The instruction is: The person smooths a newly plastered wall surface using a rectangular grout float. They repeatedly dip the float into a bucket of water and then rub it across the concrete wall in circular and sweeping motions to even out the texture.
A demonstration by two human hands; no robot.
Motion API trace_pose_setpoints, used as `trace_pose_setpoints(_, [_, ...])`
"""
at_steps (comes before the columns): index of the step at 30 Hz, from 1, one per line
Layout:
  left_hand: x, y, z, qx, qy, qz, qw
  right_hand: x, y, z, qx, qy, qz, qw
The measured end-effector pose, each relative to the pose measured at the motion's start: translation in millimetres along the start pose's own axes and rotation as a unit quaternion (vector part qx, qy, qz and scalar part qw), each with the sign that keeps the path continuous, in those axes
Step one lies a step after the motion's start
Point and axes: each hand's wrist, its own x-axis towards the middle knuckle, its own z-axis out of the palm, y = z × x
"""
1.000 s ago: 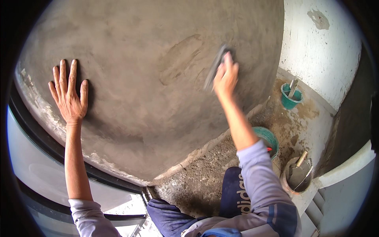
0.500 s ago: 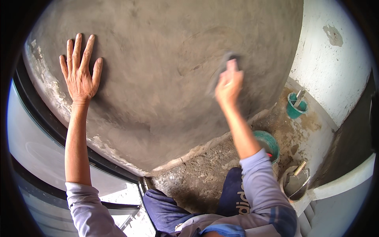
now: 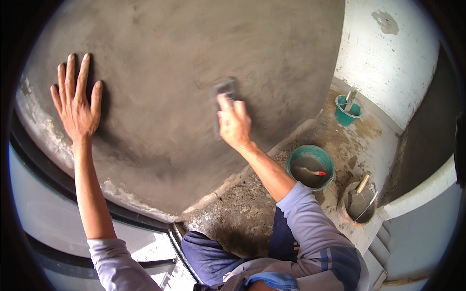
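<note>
A curved-looking grey plastered wall (image 3: 165, 97) fills most of the view. My left hand (image 3: 77, 109) lies flat against it at the left, fingers spread, holding nothing. Near the wall's middle, my right hand (image 3: 234, 123) is wrapped round a plastering float (image 3: 224, 86), its dark, motion-blurred face against the plaster. The hand covers the float's grip and much of its body. Swirled marks show in the plaster around the tool.
At right on the stained floor stand a green bucket (image 3: 291, 167) of grey liquid with a red-tipped brush (image 3: 313, 172), a smaller green bucket (image 3: 343, 118) holding tools, and a mortar bucket (image 3: 342, 209) with a wooden-handled tool (image 3: 362, 184). A black frame (image 3: 46, 169) borders the wall at left.
My right hand has swept the float leftward and a little down across the plaster. The view has shifted, uncovering the larger green bucket. My left hand stays flat on the wall.
</note>
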Motion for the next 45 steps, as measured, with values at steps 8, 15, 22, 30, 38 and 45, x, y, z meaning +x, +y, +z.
trace_pose_setpoints(8, [3, 6, 9, -0.008, 0.035, 0.013, 0.999, 7, 129, -31, -0.123, 0.138, 0.253, 0.950])
trace_pose_setpoints(15, [4, -10, 6, 0.009, 0.051, 0.027, 0.998, 49, 40, -7, -0.030, 0.026, 0.111, 0.993])
trace_pose_setpoints(22, [2, 2, 6, 0.009, 0.000, -0.006, 1.000, -31, 46, -17, -0.054, 0.006, 0.164, 0.985])
trace_pose_setpoints(30, [1, 0, 4, 0.024, -0.033, -0.026, 0.999, 63, 85, -29, -0.065, 0.093, 0.245, 0.963])
trace_pose_setpoints(38, [2, -1, 4, 0.017, -0.016, -0.019, 1.000, 65, 109, -37, -0.022, 0.078, 0.195, 0.977])
trace_pose_setpoints(45, [-2, -11, -1, 0.010, -0.003, 0.009, 1.000, -6, 29, -12, -0.031, -0.031, 0.099, 0.994])
